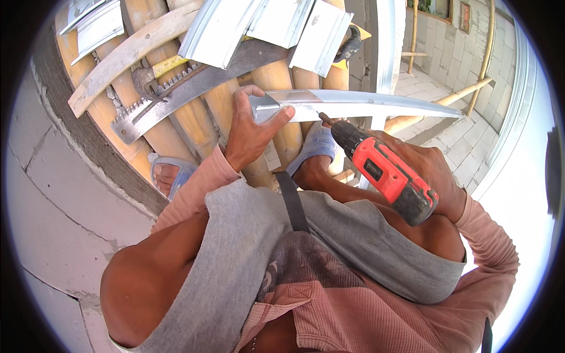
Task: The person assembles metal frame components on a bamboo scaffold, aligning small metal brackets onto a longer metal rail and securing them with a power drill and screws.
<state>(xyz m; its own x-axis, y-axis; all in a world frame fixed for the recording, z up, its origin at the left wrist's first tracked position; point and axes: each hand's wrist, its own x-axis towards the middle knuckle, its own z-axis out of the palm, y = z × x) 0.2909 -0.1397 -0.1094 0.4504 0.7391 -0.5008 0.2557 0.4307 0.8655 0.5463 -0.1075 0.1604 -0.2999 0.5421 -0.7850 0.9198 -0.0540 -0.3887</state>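
Note:
Across my knees' front, a long silvery metal channel (353,105) stretches toward the right. My left hand (253,120) grips its left end, thumb on the near face and fingers over the far edge, where a short piece of metal overlaps it. In my right hand (421,162) is a red and black cordless drill (385,170), pointed up and left. Its bit (324,117) meets or nearly meets the channel's near face, just right of my left thumb; contact cannot be made out. The drill's body hides most of my right fingers.
Bamboo poles (194,120) form the platform under my sandalled feet. On it lie a large toothed saw blade (170,97), a curved wooden strip (138,50) and several cut metal pieces (321,36). A block wall (65,194) stands at left; bamboo railing (465,94) and a lower floor lie right.

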